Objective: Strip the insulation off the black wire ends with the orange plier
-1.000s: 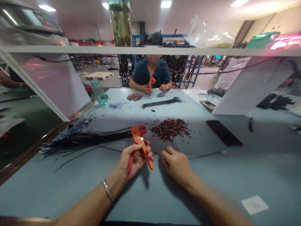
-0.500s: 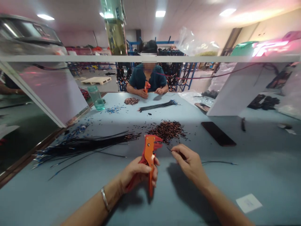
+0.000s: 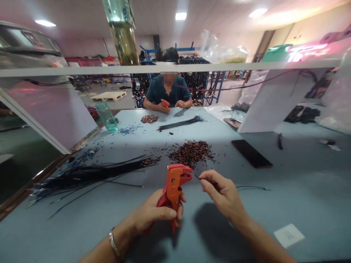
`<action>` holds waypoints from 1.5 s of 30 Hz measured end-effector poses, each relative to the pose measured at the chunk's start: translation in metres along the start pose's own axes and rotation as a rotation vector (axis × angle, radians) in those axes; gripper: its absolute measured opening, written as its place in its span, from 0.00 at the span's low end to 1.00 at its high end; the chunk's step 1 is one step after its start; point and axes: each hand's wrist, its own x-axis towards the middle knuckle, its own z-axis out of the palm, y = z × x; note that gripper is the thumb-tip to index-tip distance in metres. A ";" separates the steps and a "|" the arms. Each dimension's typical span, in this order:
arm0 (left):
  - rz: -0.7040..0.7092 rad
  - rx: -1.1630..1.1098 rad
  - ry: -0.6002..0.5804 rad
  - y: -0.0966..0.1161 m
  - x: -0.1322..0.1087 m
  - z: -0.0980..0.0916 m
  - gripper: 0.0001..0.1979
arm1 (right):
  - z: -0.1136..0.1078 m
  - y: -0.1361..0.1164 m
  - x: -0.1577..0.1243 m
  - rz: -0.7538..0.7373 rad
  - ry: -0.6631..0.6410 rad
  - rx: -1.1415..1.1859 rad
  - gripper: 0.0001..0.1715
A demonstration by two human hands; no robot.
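Observation:
An orange and red wire stripper (image 3: 173, 186) is held upright in my left hand (image 3: 156, 212), its jaws pointing right. Between the thumb and index finger of my right hand (image 3: 222, 193) is a thin black wire (image 3: 244, 187). One end of the wire sticks out just right of the jaws, apart from them; the other, blue-tipped end trails to the right over the table. Beyond the stripper lies a pile of small black and copper-coloured pieces (image 3: 192, 153). To the left, a bundle of black wires (image 3: 90, 173) with blue tips rests on the table.
A black phone (image 3: 251, 153) and a white paper square (image 3: 289, 235) lie to the right. Across the table (image 3: 109, 233) a person (image 3: 168, 91) holds a red tool beside another wire bundle (image 3: 181, 123). A green bottle (image 3: 106, 117) stands at the left edge; a shelf (image 3: 164, 68) spans above.
The stripper has turned in my left hand and moved slightly down and left, its handles closer to my view. The view has shifted a little. The person opposite has tilted the red tool.

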 end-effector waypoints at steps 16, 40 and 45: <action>-0.071 -0.068 -0.095 -0.005 0.000 -0.002 0.20 | 0.001 -0.002 -0.005 -0.348 0.042 -0.233 0.08; -0.115 -0.112 -0.060 -0.010 0.002 0.003 0.13 | 0.000 -0.003 -0.005 -0.376 0.012 -0.296 0.11; -0.110 -0.101 -0.063 -0.012 0.003 0.004 0.13 | 0.000 -0.003 -0.005 -0.362 0.003 -0.298 0.12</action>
